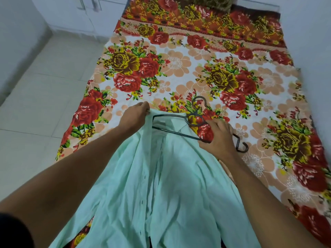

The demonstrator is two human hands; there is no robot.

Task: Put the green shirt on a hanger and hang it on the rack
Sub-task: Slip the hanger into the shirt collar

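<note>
A pale green shirt [161, 185] hangs open in front of me over the near end of the bed. My left hand [134, 116] pinches its top left edge near the shoulder. A black hanger [172, 122] lies across the shirt's open top, its left end inside the shirt and its hook pointing away over the bedsheet. My right hand [216, 138] grips the hanger's right side together with the shirt's right edge. No rack is in view.
The bed carries a floral sheet [179, 65] in red, orange and white. A dark patterned pillow [209, 2] lies at its far end. Pale floor tiles [44, 104] run along the left, and white walls close in on both sides.
</note>
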